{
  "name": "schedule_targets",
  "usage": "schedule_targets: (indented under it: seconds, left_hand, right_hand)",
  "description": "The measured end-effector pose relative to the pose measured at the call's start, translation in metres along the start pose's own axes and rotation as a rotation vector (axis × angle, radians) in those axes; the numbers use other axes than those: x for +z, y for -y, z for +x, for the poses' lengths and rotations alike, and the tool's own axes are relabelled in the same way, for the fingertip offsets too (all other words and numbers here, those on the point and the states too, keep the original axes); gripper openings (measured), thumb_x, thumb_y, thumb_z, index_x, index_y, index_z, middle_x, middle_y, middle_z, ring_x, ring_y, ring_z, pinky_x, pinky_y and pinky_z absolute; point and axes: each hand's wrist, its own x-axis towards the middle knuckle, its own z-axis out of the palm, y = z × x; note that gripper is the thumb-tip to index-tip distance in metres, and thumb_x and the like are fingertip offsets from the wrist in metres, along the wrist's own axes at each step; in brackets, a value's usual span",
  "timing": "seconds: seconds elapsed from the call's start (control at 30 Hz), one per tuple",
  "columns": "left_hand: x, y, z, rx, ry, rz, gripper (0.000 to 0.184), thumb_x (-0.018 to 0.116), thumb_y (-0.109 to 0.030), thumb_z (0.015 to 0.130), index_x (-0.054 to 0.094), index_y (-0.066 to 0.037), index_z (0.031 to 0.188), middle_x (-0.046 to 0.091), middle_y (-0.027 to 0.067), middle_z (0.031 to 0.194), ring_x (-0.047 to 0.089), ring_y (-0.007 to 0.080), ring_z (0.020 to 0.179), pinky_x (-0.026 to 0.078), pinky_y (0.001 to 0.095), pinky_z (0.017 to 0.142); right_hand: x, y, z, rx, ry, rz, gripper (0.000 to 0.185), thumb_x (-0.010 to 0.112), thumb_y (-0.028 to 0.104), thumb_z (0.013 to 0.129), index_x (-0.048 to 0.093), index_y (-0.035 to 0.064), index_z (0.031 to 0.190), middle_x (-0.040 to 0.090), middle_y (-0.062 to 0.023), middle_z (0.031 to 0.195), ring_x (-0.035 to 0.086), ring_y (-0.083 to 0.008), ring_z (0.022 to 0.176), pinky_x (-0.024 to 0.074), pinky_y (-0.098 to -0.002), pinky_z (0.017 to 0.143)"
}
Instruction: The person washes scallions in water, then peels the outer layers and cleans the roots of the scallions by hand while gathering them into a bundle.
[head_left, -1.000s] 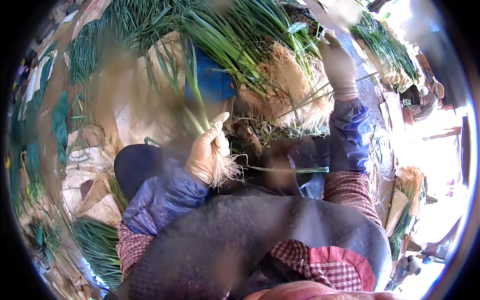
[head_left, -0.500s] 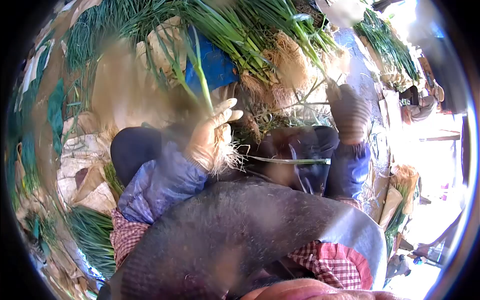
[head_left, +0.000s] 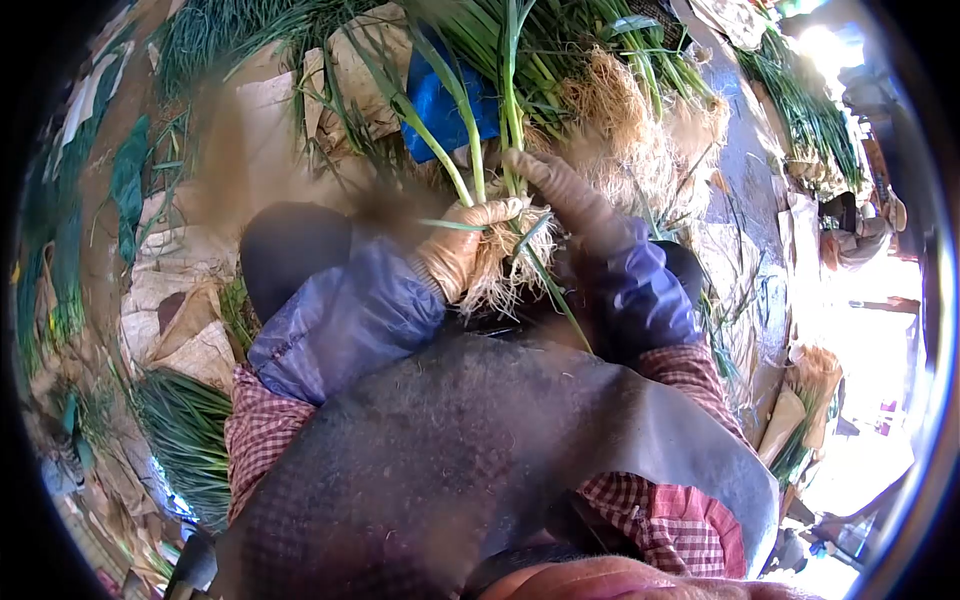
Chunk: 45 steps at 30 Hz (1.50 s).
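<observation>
My left hand (head_left: 455,248), in a tan glove, is closed around a few green onions (head_left: 474,135) near their root ends. Their stalks point up and away from me, while pale stringy roots (head_left: 492,275) hang below the fingers. Right beside it, my gloved right hand (head_left: 570,192) is closed on green onions (head_left: 511,105), also low on the stalks; its fingertips are partly hidden. The two bunches nearly touch. A loose green leaf (head_left: 552,290) slants down from the roots across my dark apron (head_left: 480,430).
Ahead lies a large pile of green onions with tangled roots (head_left: 610,95), beside a blue sheet (head_left: 440,95). More green onions (head_left: 185,440) lie at my left, and another row (head_left: 805,105) at far right. Cardboard and sacking (head_left: 185,290) cover the ground. A person (head_left: 860,240) is at the right.
My right hand has come from the root pile at the right to beside my left hand, now with green onions in it. My left hand keeps its stalks and has turned slightly.
</observation>
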Motion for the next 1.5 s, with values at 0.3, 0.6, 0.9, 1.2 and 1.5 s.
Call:
schedule_targets:
  seconds: [0.3, 0.6, 0.9, 1.2, 1.5]
  left_hand:
    - [0.008, -0.001, -0.017, 0.05, -0.043, 0.115, 0.026, 0.06, -0.013, 0.087, 0.058, 0.001, 0.109, 0.063, 0.0053, 0.081, 0.061, 0.0127, 0.061, 0.05, 0.0234, 0.043]
    - [-0.012, 0.003, -0.012, -0.065, 0.045, 0.139, 0.027, 0.055, -0.011, 0.09, 0.055, 0.003, 0.113, 0.063, 0.0106, 0.082, 0.063, 0.0201, 0.069, 0.055, 0.0317, 0.059]
    - [-0.013, 0.003, -0.009, -0.113, 0.195, -0.153, 0.022, 0.055, -0.011, 0.09, 0.056, 0.002, 0.108, 0.063, 0.0109, 0.08, 0.065, 0.0179, 0.069, 0.058, 0.0303, 0.06]
    - [-0.007, -0.01, -0.006, 0.009, 0.0, -0.199, 0.022, 0.052, -0.014, 0.092, 0.057, 0.002, 0.106, 0.061, 0.0071, 0.073, 0.061, 0.0133, 0.061, 0.054, 0.027, 0.054]
    - [-0.016, -0.014, -0.005, -0.109, 0.13, -0.297, 0.031, 0.049, -0.022, 0.093, 0.053, 0.001, 0.114, 0.062, 0.0086, 0.081, 0.064, 0.0209, 0.066, 0.058, 0.0416, 0.064]
  right_hand:
    - [0.021, 0.028, 0.011, -0.017, -0.099, 0.429, 0.022, 0.066, 0.019, 0.083, 0.062, 0.0013, 0.095, 0.063, -0.0047, 0.072, 0.059, -0.0156, 0.063, 0.0472, -0.0223, 0.055]
    - [-0.005, -0.001, 0.043, 0.22, -0.115, 0.384, 0.032, 0.045, 0.034, 0.095, 0.058, 0.008, 0.108, 0.059, -0.0049, 0.081, 0.053, -0.0154, 0.065, 0.0455, -0.0257, 0.06]
    - [-0.017, 0.01, 0.025, -0.017, -0.139, 0.564, 0.023, 0.059, 0.025, 0.086, 0.062, 0.0041, 0.096, 0.065, -0.005, 0.083, 0.062, -0.0106, 0.068, 0.0522, -0.023, 0.059]
    - [-0.022, 0.001, -0.051, -0.288, -0.223, -0.04, 0.034, 0.058, 0.039, 0.088, 0.061, 0.0056, 0.079, 0.059, -0.0038, 0.069, 0.049, -0.0099, 0.051, 0.0388, -0.0238, 0.046]
    - [-0.074, -0.008, -0.07, -0.103, -0.264, -0.788, 0.053, 0.063, 0.039, 0.084, 0.051, 0.0007, 0.119, 0.06, -0.0164, 0.106, 0.062, -0.0212, 0.087, 0.0505, -0.0329, 0.076]
